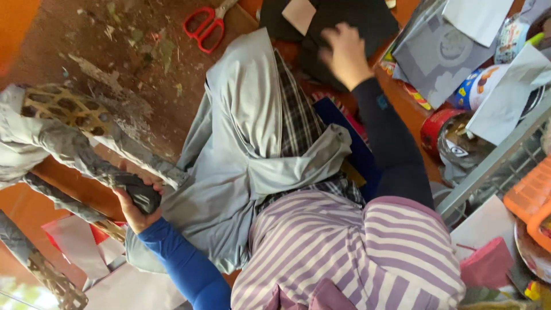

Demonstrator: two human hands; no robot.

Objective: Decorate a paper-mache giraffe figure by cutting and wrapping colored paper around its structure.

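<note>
Grey papier-mâché limb (123, 181) in clenched left hand (136, 201); right hand (344, 54) fingers spread flat on black card (367, 20).

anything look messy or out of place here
Yes. The floor is strewn with dried scraps and debris near the red scissors. Torn paper pieces lie loose at lower left. The left hand grips a grey papier-mache frame whose mesh shows through, uncovered, at one end.

Single head camera looks steeply down, close.
</note>
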